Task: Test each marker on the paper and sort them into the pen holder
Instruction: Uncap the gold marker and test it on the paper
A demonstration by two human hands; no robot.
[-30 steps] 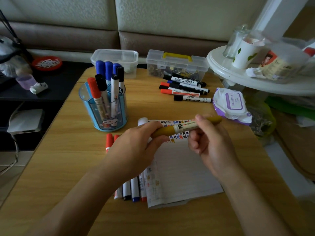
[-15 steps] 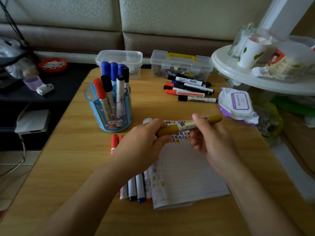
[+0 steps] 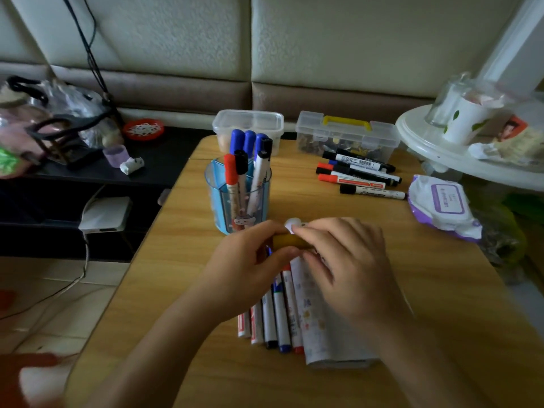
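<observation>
A mustard-yellow marker (image 3: 287, 241) lies crosswise between my two hands, above the paper. My left hand (image 3: 250, 266) grips its left end. My right hand (image 3: 347, 266) covers the rest of it, fingers curled over the barrel, so most of the marker is hidden. The folded paper (image 3: 326, 334) lies under my right hand. A row of several markers (image 3: 273, 316) lies beside the paper's left edge. The blue transparent pen holder (image 3: 238, 201) stands just behind my left hand with several markers upright in it. Another group of several markers (image 3: 357, 175) lies at the back right.
Two clear plastic boxes (image 3: 248, 125) (image 3: 347, 136) stand at the table's far edge. A wet-wipe pack (image 3: 444, 204) lies at the right edge. A white round side table (image 3: 426, 148) with cups rises beyond it. A dark low shelf (image 3: 88, 172) lies off the left edge.
My right hand slid left along the yellow marker toward my left hand and now covers most of it. The camera view shifted, tilting up and left.
</observation>
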